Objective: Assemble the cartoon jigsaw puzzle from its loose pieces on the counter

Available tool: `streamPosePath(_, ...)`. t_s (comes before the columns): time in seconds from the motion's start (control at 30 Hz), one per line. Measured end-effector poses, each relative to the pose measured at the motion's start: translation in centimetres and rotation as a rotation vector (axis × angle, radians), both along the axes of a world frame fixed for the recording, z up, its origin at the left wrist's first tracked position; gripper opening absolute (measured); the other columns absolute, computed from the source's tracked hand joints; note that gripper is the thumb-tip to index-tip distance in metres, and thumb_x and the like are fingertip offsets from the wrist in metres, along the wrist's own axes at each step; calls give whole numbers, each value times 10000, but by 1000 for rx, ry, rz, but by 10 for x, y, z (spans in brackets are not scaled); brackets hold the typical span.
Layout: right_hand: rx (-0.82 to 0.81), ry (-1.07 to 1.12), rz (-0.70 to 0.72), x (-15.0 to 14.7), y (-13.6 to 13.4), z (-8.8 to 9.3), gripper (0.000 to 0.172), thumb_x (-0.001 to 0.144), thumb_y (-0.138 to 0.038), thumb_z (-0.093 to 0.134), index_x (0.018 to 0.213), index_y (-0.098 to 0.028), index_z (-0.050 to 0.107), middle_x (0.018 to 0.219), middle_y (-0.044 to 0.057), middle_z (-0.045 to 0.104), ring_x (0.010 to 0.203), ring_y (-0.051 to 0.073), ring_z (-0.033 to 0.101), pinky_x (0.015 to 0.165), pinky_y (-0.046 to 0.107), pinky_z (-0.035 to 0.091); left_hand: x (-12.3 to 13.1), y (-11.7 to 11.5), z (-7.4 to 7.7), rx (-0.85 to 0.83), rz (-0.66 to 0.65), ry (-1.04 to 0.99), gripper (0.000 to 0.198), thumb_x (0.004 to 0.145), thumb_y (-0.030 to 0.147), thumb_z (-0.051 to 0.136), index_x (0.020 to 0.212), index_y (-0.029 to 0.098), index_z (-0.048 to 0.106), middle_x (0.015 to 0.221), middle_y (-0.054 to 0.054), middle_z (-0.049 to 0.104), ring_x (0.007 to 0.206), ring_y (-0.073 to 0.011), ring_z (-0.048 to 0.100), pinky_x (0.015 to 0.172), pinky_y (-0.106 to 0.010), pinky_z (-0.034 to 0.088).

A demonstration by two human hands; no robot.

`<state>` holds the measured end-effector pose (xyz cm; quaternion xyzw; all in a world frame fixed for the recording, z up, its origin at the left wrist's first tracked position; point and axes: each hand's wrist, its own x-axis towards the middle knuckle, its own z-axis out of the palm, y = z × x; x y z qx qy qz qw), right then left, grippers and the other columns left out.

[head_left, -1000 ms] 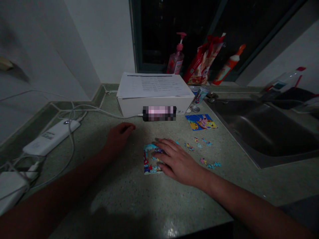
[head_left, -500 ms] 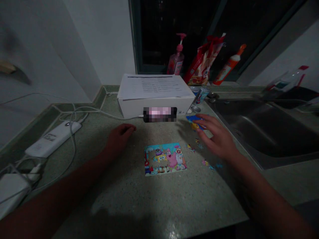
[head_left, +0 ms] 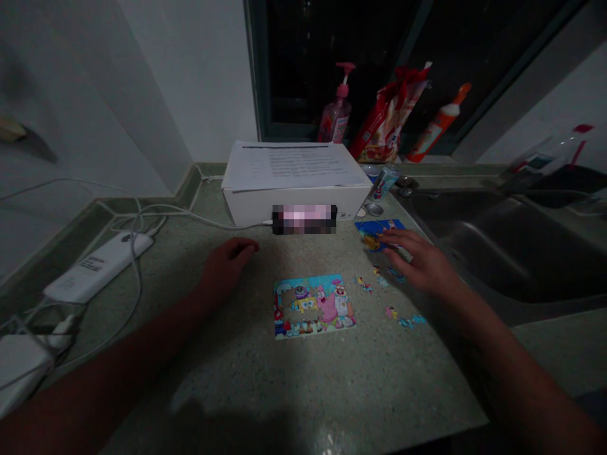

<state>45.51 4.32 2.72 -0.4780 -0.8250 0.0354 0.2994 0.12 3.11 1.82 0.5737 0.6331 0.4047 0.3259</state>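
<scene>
Puzzle [head_left: 336, 309]: flat on the counter [head_left: 265, 385], midway between the hands, a gap in its middle. Loose pieces [head_left: 364, 285]: several, right of it, short of the sink [head_left: 478, 246]. Right hand [head_left: 420, 259]: open, fingers extended above the blue card [head_left: 367, 225] and hiding part of it; contact I cannot tell. Left hand [head_left: 227, 262]: loosely curled near the counter, beyond the puzzle's left edge; whether it grips anything I cannot tell. Behind, I list a white box [head_left: 249, 205] with paper [head_left: 303, 165] on top, walling off the back; just before it, a device [head_left: 303, 219], blurred, on a white cable [head_left: 208, 218]. Left: power bank [head_left: 97, 265]. Beside the box: can [head_left: 386, 182]. By the window: pump bottle [head_left: 334, 120], red bag [head_left: 391, 120], orange bottle [head_left: 432, 136].
</scene>
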Motion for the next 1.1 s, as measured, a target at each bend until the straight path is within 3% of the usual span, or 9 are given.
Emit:
streamPosePath(0.23, -14, 27, -95, 7, -5, 13, 296, 1075, -411, 608, 1218, -290, 837, 1257, 110, 845, 1153, 358, 810, 1051, 597, 645, 0, 1, -3, 6, 2, -12, 255, 857, 466, 659, 940, 269, 798, 1071, -65, 859, 1093, -319, 773, 1097, -509, 568)
streamPosePath(0.6, -95, -45, -35, 0, -7, 6, 301, 1068, -405, 579, 1205, -294, 823, 1242, 86, 854, 1232, 349, 789, 1097, 573, 630, 1, -1, 0, -15, 2, 9, 281, 851, 485, 645, 949, 271, 800, 1075, -68, 857, 1092, -317, 782, 1073, -493, 578)
streamPosePath(1.1, -159, -47, -80, -5, -7, 3, 316, 1052, -467, 596, 1197, -368, 859, 1167, 30, 880, 1033, 342, 845, 941, 553, 701, 3, -3, 4, -22, 4, 11, 232, 859, 461, 655, 927, 283, 787, 1045, -52, 861, 1057, -312, 784, 1024, -470, 595)
